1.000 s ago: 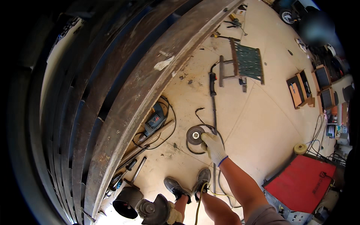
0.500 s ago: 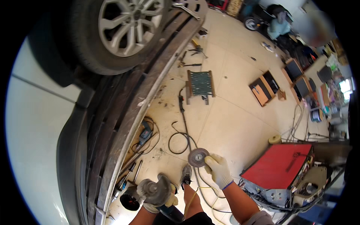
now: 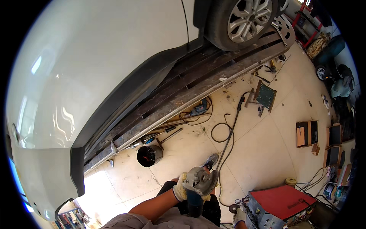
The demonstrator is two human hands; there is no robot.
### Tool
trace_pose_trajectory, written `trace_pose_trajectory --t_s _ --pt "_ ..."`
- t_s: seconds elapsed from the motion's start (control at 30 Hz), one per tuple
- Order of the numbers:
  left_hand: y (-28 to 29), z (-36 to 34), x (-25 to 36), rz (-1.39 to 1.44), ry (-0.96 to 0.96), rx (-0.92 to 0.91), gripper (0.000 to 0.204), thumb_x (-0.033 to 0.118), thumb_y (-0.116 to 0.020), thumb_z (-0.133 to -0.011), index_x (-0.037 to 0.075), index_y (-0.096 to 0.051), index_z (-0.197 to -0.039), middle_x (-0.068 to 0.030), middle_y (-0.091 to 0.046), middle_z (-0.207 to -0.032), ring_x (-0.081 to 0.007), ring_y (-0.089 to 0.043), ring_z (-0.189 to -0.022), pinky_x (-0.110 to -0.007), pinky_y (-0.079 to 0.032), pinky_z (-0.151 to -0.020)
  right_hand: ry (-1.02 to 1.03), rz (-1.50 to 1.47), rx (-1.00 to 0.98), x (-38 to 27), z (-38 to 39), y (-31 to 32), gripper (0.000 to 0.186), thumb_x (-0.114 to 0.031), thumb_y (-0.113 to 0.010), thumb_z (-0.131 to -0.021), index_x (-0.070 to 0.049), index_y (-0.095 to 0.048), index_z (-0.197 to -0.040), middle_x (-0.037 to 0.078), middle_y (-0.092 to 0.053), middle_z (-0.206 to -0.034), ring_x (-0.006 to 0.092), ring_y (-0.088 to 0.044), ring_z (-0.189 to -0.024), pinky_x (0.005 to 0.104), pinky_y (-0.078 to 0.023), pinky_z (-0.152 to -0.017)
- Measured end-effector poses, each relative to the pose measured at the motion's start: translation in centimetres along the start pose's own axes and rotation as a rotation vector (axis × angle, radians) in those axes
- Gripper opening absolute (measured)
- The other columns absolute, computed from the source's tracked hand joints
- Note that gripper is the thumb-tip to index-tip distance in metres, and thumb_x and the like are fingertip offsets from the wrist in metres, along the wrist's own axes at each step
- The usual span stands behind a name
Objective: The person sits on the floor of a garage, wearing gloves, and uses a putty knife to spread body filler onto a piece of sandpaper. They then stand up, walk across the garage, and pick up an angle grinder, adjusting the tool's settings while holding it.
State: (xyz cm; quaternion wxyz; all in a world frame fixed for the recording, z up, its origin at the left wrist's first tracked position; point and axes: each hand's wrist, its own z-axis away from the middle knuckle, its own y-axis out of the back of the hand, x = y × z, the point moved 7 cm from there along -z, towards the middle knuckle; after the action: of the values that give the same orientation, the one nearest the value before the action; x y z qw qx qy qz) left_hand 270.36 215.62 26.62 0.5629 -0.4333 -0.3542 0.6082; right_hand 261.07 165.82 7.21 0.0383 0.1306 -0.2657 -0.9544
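My left hand (image 3: 180, 187), in a pale work glove, grips an angle grinder (image 3: 195, 204) in front of my body. The grinder's grey metal head and guard point away from me, and its body is blue. Low on the right, my right hand (image 3: 239, 216), also gloved, pinches a round dark grinding disc (image 3: 233, 208) by its edge. The disc is beside the red-topped machine (image 3: 283, 201), apart from the grinder. My shoe (image 3: 211, 161) shows just beyond the grinder.
A pale car (image 3: 126, 57) stands on a dark lift ramp (image 3: 183, 100) to the left. Beside the ramp are a black bucket (image 3: 150, 155), a corded drill (image 3: 199, 109) and long-handled tools. A black cable (image 3: 228, 147) curls across the tiles. Farther off are a low stool (image 3: 265, 95) and open boxes (image 3: 306, 133).
The view has swung left, showing more of the car. My right hand has drawn back and down to the right with the disc. The grinder stays in my left hand.
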Motion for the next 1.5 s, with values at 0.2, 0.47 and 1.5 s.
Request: trace_pose_trajectory --t_s 0.2,0.47,1.5 --pt "1.3 11.5 1.4 -0.382 -0.136 -0.181 0.031 0.014 -0.061 -0.105 0.006 -0.061 -0.136 -0.0086 -0.067 -0.130 -0.0199 -0.066 -0.118 -0.035 -0.057 -0.103 0.116 0.040 -0.030 3.4 2.6 1.4 0.017 -0.023 -0.065 -0.091 -0.006 -0.065 -0.087 0.007 -0.052 -0.055 0.0193 -0.048 -0.038 0.0353 -0.035 -0.035" --pt "10.5 31.4 4.8 -0.219 -0.336 -0.020 0.051 0.038 -0.054 -0.101 0.007 -0.059 -0.141 -0.0150 -0.065 -0.135 -0.0311 -0.063 -0.121 -0.048 -0.050 -0.107 0.389 0.101 -0.265 1.4 12.8 -2.4 0.015 -0.022 -0.066 -0.092 -0.009 -0.063 -0.085 0.004 -0.055 -0.060 0.0154 -0.047 -0.040 0.0317 -0.035 -0.036" --pt "27.9 118.9 -7.5 0.271 -1.826 -0.326 0.116 0.083 -0.059 -0.079 -0.006 -0.045 -0.152 -0.0255 -0.066 -0.113 -0.0393 -0.065 -0.094 -0.060 -0.049 -0.099 1.158 2.064 -0.917 54.6 54.9 -36.8 0.049 -0.050 -0.062 -0.100 -0.003 -0.075 -0.096 0.009 -0.067 -0.073 0.0212 -0.060 -0.058 0.0379 -0.048 -0.054"
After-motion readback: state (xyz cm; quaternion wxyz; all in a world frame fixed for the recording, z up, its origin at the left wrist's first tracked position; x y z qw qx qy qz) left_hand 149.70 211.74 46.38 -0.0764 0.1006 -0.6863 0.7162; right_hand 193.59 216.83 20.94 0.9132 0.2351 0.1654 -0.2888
